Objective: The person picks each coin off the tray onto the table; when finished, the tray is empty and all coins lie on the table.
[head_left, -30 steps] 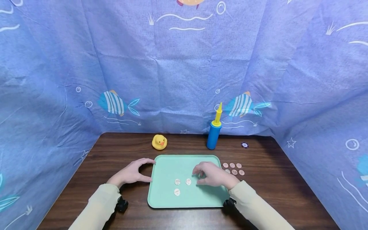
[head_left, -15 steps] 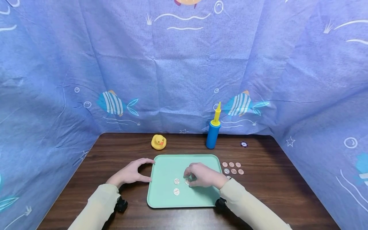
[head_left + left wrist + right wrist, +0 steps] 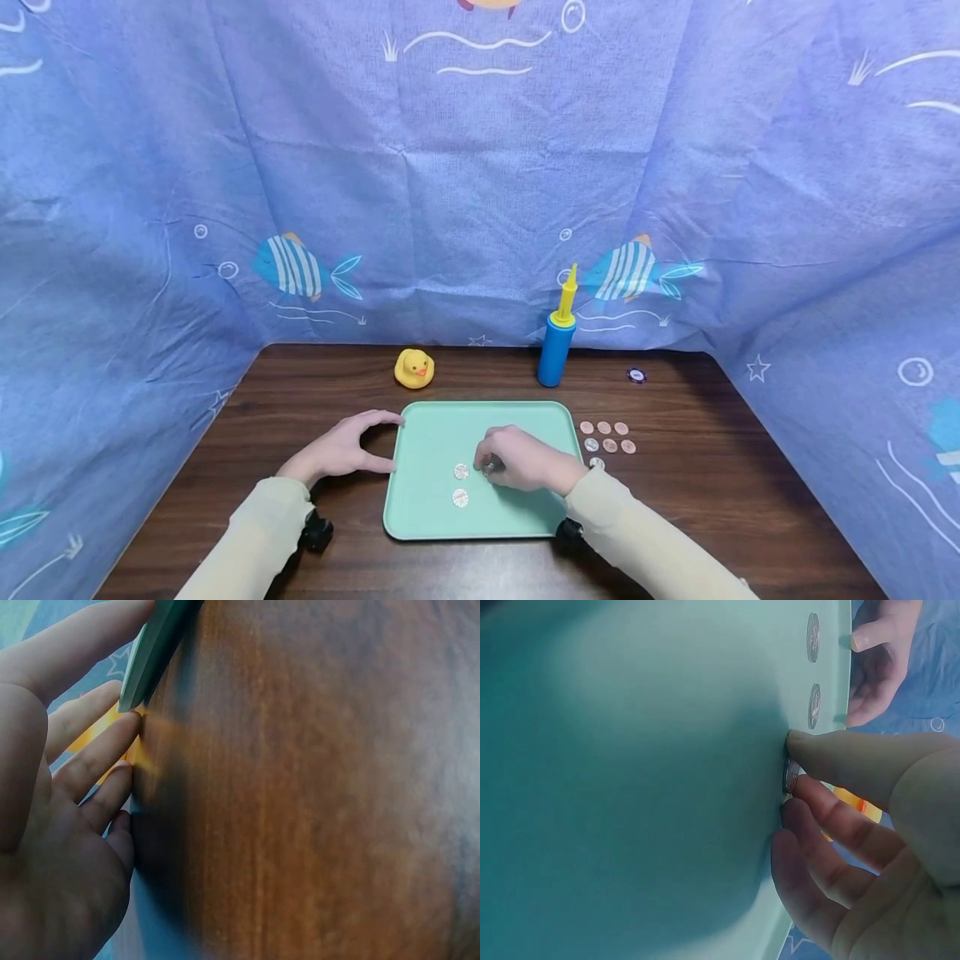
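1. Small round silver-coloured metal coin (image 3: 790,777): near the tray's centre, tilted on edge; 12 o'clock is the tray's far side throughout
2. Handling, by judgement: light, stiff, hardly fragile, apt to slip on the smooth base; best taken by opposite points of its rim, as a flat coin offers little edge
3. Right hand (image 3: 525,460): thumb and forefinger pinch the coin; remaining fingers bend beside it; forearm lies toward 4 o'clock
4. Left hand (image 3: 341,450): fingers spread and relaxed, touching the tray's 9 o'clock rim; no coin in it
5. Pale green shallow rectangular tray (image 3: 435,429): flat on a dark brown wood-grain table (image 3: 315,383)
6. First flat silver-coloured coin (image 3: 461,472) at 9 o'clock of the pinched one; second flat silver-coloured coin (image 3: 460,498) at 8 o'clock; apart
7. Outside the tray, at 3 o'clock: five copper-coloured coins (image 3: 603,427) and two outer silver-coloured coins (image 3: 591,445)
8. Beyond the tray: yellow rubber-looking duck (image 3: 414,368), 11 o'clock; blue-and-yellow plastic hand pump (image 3: 556,350), upright, 1 o'clock; dark-rimmed round chip (image 3: 637,376), 2 o'clock
9. In the way: the fingers mask the pinched coin from above; a cream sleeve (image 3: 637,537) reaches over the tray's 4 o'clock corner
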`<state>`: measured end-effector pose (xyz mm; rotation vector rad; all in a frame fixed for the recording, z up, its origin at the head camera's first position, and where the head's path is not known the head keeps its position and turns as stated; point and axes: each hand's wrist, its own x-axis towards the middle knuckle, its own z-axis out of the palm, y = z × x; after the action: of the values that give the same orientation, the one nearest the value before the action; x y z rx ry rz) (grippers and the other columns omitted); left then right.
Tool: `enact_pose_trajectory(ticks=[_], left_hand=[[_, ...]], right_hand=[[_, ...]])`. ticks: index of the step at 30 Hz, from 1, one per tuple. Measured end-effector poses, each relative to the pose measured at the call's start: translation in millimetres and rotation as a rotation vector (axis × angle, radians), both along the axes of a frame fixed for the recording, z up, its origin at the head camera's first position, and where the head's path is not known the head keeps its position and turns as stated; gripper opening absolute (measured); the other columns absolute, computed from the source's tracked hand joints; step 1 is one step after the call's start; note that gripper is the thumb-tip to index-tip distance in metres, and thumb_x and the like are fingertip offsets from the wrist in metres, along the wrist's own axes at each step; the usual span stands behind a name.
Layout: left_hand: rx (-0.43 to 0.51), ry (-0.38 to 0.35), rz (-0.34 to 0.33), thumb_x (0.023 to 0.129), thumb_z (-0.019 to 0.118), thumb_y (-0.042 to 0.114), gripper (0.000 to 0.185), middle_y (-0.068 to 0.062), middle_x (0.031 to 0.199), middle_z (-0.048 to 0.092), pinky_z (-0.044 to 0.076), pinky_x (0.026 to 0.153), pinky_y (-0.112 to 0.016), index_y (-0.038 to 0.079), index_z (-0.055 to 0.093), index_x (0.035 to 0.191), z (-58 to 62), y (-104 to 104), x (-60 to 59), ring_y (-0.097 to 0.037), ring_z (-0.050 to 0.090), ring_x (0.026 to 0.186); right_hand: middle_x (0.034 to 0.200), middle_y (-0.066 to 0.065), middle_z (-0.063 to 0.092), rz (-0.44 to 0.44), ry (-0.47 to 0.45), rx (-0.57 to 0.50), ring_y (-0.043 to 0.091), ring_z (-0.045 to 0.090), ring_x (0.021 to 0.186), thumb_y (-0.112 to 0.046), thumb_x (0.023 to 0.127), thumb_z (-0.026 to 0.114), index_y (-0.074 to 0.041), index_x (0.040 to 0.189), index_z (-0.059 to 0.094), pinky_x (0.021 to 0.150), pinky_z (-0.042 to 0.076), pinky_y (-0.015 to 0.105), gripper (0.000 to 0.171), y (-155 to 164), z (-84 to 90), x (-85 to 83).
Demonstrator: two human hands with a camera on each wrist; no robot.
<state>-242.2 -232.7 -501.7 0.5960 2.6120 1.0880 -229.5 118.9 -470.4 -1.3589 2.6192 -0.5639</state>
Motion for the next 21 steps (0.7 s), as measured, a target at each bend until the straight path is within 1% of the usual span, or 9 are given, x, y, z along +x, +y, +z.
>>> enact_pose_trajectory(ticks=[4, 10, 14, 21], left_hand=[[-0.002, -0.008, 0.004, 0.083, 0.090, 0.046, 0.074, -0.003, 0.152, 0.055, 0.036, 0.117, -0.060, 0.023, 0.060, 0.146, -0.8, -0.1, -0.6, -0.033, 0.045, 0.146], [0.000, 0.003, -0.001, 0.083, 0.089, 0.046, 0.073, -0.004, 0.152, 0.056, 0.037, 0.116, -0.061, 0.022, 0.061, 0.146, -1.2, 0.1, -0.3, -0.035, 0.045, 0.145], [0.000, 0.009, -0.003, 0.083, 0.089, 0.047, 0.073, -0.004, 0.151, 0.056, 0.037, 0.116, -0.061, 0.022, 0.061, 0.146, -1.3, 0.6, -0.8, -0.035, 0.046, 0.145], [-0.004, 0.005, 0.007, 0.082, 0.089, 0.049, 0.074, -0.002, 0.152, 0.056, 0.037, 0.117, -0.060, 0.024, 0.061, 0.145, -3.8, -0.4, -1.7, -0.032, 0.046, 0.146]], right_hand=[[0.094, 0.001, 0.074, 0.002, 0.001, 0.013, 0.013, 0.066, 0.087, 0.003, 0.088, 0.079, -0.008, 0.101, 0.079, 0.079, 0.054, 0.021, 0.016, -1.3, -1.0, -0.7], [0.091, -0.003, 0.073, -0.027, -0.021, 0.078, 0.006, 0.062, 0.082, 0.000, 0.091, 0.078, -0.010, 0.103, 0.079, 0.078, 0.054, 0.020, 0.015, -3.3, -1.7, -3.0], [0.090, -0.004, 0.071, -0.036, -0.026, 0.110, 0.004, 0.059, 0.081, 0.000, 0.091, 0.077, -0.011, 0.103, 0.078, 0.078, 0.054, 0.020, 0.016, -5.0, -0.2, -3.2], [0.091, -0.004, 0.072, -0.049, -0.032, 0.114, 0.004, 0.061, 0.083, 0.001, 0.091, 0.077, -0.011, 0.102, 0.078, 0.079, 0.055, 0.021, 0.017, -7.1, 1.1, -1.2]])
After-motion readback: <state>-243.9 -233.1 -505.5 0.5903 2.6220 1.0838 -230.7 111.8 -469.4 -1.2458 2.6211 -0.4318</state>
